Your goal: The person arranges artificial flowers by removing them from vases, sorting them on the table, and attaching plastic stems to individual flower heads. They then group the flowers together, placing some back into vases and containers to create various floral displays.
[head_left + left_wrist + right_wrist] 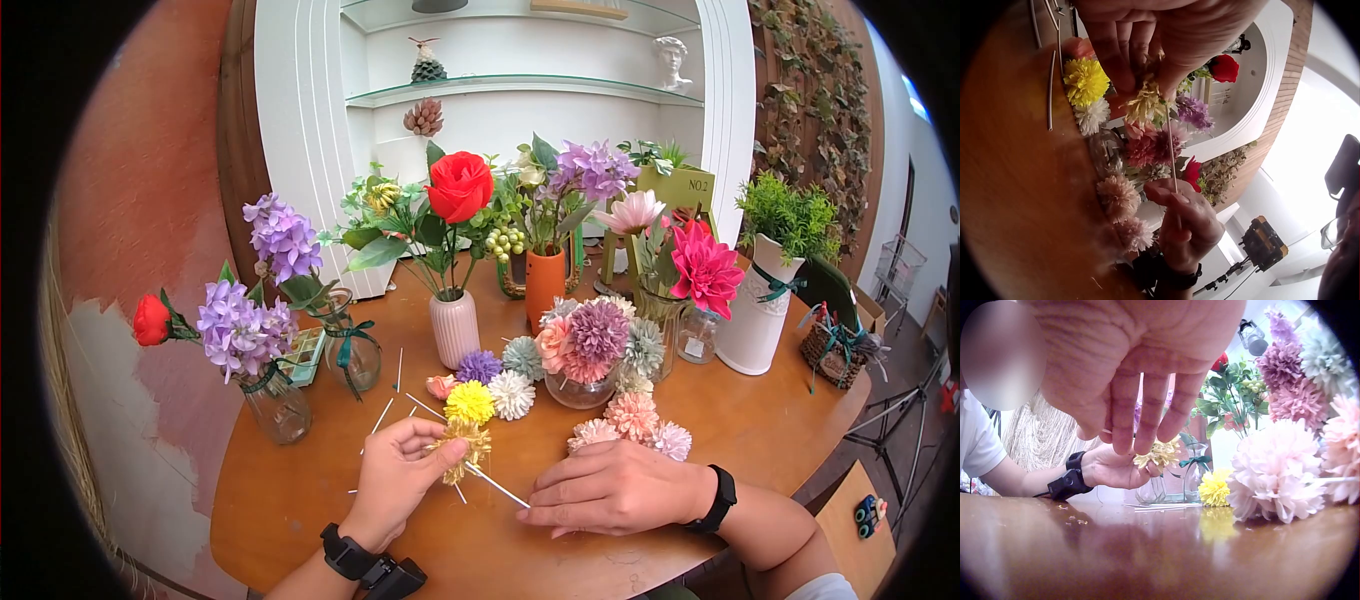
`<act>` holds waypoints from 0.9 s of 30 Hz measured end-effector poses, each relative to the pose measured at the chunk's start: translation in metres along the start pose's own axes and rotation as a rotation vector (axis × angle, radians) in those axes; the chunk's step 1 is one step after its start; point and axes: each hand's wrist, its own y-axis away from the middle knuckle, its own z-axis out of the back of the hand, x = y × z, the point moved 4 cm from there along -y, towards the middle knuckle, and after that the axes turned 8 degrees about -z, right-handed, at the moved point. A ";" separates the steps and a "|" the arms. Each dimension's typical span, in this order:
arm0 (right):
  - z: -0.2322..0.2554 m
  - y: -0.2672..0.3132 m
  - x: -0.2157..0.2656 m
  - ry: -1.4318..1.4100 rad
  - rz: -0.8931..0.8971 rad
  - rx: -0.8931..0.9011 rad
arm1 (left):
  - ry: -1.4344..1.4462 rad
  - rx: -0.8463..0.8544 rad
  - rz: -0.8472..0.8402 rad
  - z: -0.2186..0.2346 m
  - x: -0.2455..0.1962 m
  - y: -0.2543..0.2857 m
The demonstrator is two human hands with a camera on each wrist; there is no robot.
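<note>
My left hand (392, 478) pinches a golden-yellow artificial flower head (465, 448) between thumb and fingers, low over the wooden table. A thin white stem (498, 487) runs from the flower toward my right hand (615, 488), whose thumb and fingertips pinch its other end. In the left wrist view the stem (1171, 140) meets the flower's base by the left thumb. Behind the left hand lie a bright yellow flower head (470, 403), a white one (513, 394) and a purple one (480, 366). Pale pink and peach flower heads (632, 413) lie just beyond the right hand.
Several loose white stems (377, 416) lie left of the flower heads. Across the back stand a pink ribbed vase (455, 330), an orange vase (545, 287), a round glass bowl (580, 392) of flowers and a tall white vase (752, 320). Glass vases (280, 415) stand at the left.
</note>
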 end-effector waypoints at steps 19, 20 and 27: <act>0.000 0.000 -0.001 0.035 -0.022 0.008 | -0.049 0.019 -0.017 -0.004 -0.001 0.001; 0.000 0.001 -0.002 0.038 -0.022 0.005 | -0.053 0.025 -0.021 -0.005 -0.001 0.001; -0.001 0.001 -0.002 0.051 -0.016 -0.012 | -0.013 0.027 -0.020 -0.005 0.000 0.003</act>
